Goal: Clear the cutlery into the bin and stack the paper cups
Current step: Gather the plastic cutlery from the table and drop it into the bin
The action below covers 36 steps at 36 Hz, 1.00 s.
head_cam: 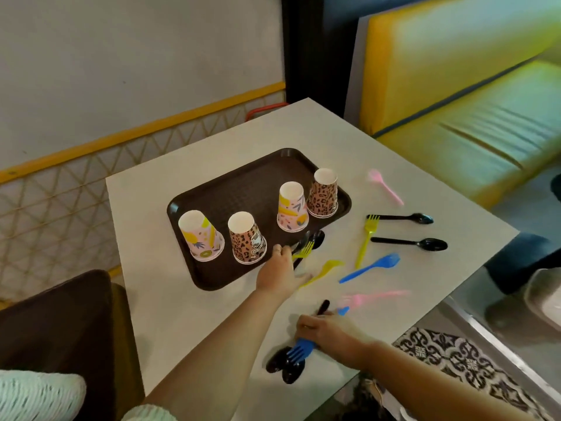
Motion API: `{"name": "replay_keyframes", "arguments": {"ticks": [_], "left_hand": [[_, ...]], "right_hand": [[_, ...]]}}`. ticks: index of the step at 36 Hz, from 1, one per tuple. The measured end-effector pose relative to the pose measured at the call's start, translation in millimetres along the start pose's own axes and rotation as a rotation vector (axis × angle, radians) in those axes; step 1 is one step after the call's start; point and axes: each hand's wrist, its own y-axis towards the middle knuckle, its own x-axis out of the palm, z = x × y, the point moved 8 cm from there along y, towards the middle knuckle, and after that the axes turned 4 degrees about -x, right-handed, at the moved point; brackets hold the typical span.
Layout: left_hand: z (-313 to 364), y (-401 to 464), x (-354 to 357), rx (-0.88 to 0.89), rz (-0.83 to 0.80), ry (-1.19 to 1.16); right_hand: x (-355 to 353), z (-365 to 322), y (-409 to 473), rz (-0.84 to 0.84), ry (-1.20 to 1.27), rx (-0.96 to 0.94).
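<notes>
We are in the cutlery-gathering step: our right hand (326, 332) grips a bundle with a blue fork (300, 349) and black spoons (283, 366) at the counter's (170, 314) near edge, while our left hand (280, 268) pinches a yellow fork (303, 250) and dark pieces by the tray's (243, 189) near-right edge. Four paper cups (246, 237) stand inverted and unstacked on the tray. Next we should collect the loose cutlery toward the right edge; no bin shows.

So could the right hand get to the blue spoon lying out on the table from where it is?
Probably yes. The blue spoon lies alone on the bare table, nothing over it, but the right hand already grips a blue fork and black cutlery.
</notes>
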Motion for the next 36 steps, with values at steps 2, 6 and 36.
{"name": "replay_keyframes", "arguments": {"ticks": [2,6,36], "left_hand": [[4,4,7,-0.016,-0.033,0.064],[6,8,19,-0.045,-0.073,0.119],[13,8,26,0.031,-0.002,0.282]], "right_hand": [[-2,-3,-3,0.085,-0.032,-0.057],[-21,-13,-6,0.169,-0.077,-0.132],[-51,118,-90,0.264,0.268,0.412]]}}
